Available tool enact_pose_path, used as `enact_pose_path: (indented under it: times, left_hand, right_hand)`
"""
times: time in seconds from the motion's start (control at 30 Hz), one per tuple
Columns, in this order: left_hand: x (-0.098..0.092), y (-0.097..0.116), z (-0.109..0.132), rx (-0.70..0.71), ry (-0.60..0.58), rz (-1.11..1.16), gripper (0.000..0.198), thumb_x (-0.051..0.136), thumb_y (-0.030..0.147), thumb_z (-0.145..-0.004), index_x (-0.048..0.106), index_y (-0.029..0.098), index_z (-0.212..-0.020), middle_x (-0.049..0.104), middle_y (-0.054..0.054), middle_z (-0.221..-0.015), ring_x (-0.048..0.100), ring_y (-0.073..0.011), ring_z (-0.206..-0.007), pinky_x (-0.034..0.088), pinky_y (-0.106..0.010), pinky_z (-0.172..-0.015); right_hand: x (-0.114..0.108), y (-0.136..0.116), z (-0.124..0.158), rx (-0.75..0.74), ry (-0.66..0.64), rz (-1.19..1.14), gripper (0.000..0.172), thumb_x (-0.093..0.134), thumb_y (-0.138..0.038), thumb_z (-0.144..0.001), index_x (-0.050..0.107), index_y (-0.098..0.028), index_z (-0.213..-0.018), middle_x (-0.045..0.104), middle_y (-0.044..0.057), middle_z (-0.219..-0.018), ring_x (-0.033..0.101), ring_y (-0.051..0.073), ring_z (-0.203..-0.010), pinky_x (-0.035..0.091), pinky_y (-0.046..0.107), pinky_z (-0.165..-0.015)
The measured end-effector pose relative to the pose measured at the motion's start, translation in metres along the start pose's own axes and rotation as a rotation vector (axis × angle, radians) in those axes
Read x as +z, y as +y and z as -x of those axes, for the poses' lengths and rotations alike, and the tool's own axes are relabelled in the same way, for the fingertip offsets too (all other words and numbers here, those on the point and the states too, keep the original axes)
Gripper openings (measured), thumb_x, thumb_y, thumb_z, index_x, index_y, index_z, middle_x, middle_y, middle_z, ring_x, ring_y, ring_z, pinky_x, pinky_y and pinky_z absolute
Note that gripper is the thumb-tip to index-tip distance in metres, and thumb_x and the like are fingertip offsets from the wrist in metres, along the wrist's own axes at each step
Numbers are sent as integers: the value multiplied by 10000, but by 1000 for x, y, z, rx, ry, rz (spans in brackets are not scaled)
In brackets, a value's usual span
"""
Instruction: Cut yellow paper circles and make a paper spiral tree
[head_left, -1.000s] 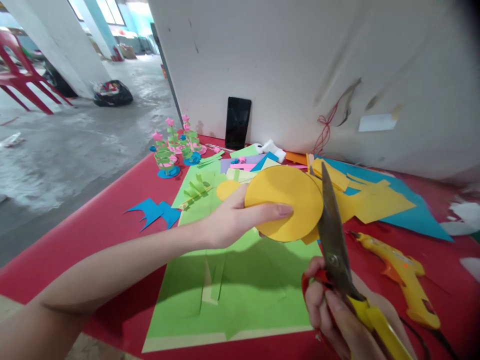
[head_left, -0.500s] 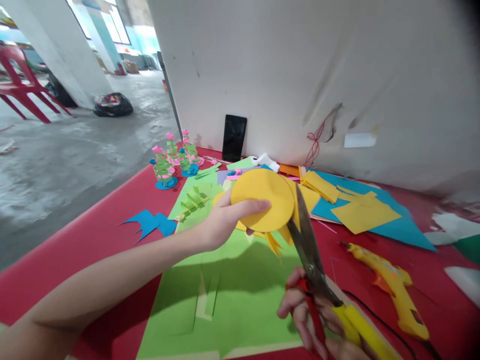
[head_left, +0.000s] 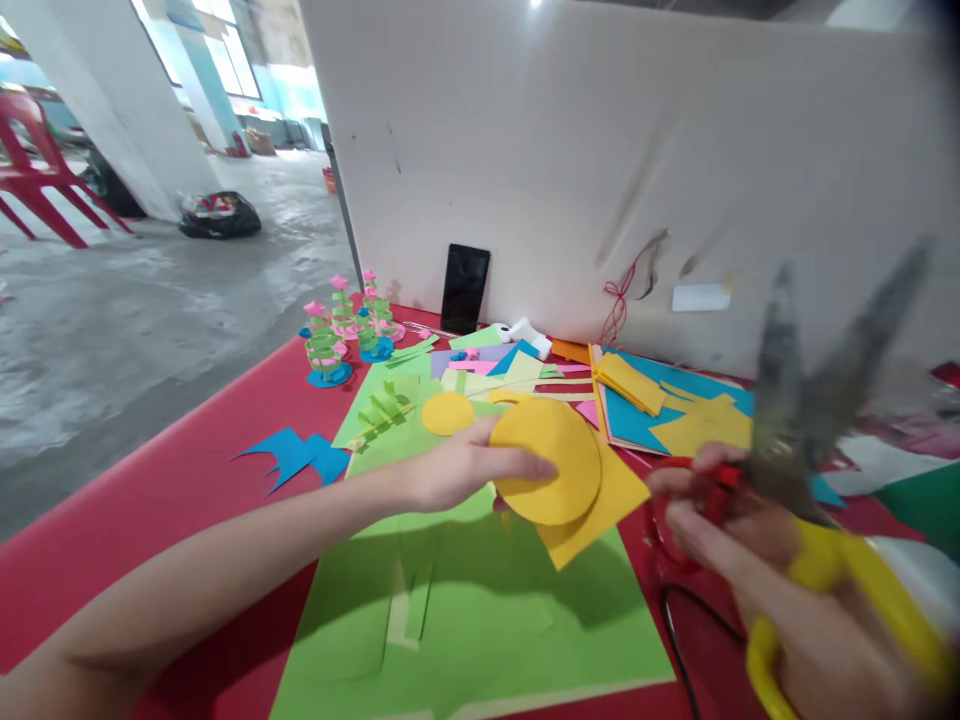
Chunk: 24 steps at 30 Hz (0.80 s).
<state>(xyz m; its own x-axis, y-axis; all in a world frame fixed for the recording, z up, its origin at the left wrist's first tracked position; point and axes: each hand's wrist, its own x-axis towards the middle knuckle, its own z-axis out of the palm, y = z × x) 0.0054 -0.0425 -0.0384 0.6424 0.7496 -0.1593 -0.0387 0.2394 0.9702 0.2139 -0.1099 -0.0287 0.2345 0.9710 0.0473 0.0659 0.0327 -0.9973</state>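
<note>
My left hand (head_left: 465, 468) pinches a round yellow paper disc (head_left: 551, 465) against a larger piece of yellow paper (head_left: 592, 520), the thumb lying across the disc. These are held above the green sheet (head_left: 480, 620). Off to the right, my right hand (head_left: 772, 570) grips a pair of scissors (head_left: 795, 430) with one red and one yellow handle. The blades point upward, spread apart and blurred, and do not touch the paper. A smaller yellow circle (head_left: 448, 413) lies on the green sheet just past my left hand.
Small paper trees (head_left: 328, 345) with pink stars stand at the back left, near blue paper scraps (head_left: 289, 458). A dark phone (head_left: 465, 288) leans on the white wall. Yellow scraps (head_left: 701, 425) lie on blue sheets at right. A black cord (head_left: 679, 620) runs beside the green sheet.
The scissors have moved right and up, away from the yellow paper, and their blades have opened wider. My left hand has lowered slightly toward me with the disc. The glue gun is now hidden.
</note>
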Motion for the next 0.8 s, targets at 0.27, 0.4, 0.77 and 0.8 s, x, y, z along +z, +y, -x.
enact_pose_path:
  times: [0.27, 0.4, 0.77, 0.8]
  left_hand:
    - [12, -4, 7, -118, -224, -73, 229, 626, 297, -728, 610, 137, -891, 599, -30, -781, 539, -135, -695, 419, -220, -590]
    - [11, -7, 5, -89, -209, -152, 244, 616, 353, -736, 597, 120, -807, 591, -46, -787, 527, -134, -671, 421, -230, -580]
    - [14, -12, -2, 171, -167, -364, 300, 480, 380, -847, 594, 110, -781, 554, -19, -741, 482, -98, -665, 442, -212, -633]
    - [14, -12, -3, 208, -166, -379, 304, 471, 373, -853, 588, 111, -752, 548, -15, -725, 473, -93, -658, 437, -201, -622]
  right_hand:
    - [21, 1, -7, 35, -263, 134, 331, 696, -374, -691, 545, -219, -942, 604, 10, -853, 597, 141, -765, 511, 211, -675]
    - [20, 0, -5, 64, -249, 91, 306, 680, -359, -711, 539, -209, -938, 592, 3, -860, 585, 122, -834, 496, 163, -730]
    - [20, 3, -4, 21, -71, 23, 351, 719, -379, -649, 547, -233, -918, 609, -10, -792, 603, 113, -759, 504, 118, -650]
    - [20, 3, -5, 13, -60, -2, 352, 728, -365, -634, 547, -236, -907, 607, -10, -793, 605, 119, -767, 508, 128, -660]
